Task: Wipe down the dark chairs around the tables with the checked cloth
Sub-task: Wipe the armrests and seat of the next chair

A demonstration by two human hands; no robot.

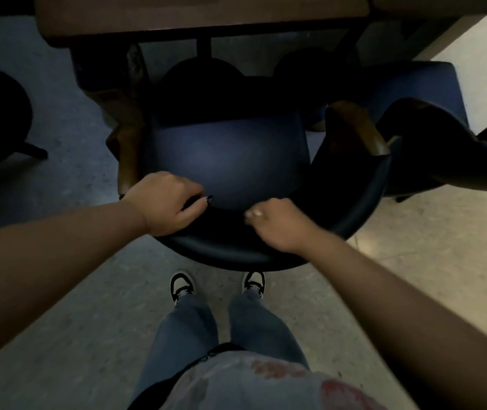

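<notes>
Head view: I see both hands curled over the dark chair (230, 161) backrest at 6 o'clock, left hand (165, 202), right hand (274, 224). No checked cloth visible; next I'd need it before wiping.

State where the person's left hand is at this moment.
In the head view, the left hand sits left of centre, gripping the curved backrest of the dark blue padded chair, with the right hand just beside it on the same backrest.
</notes>
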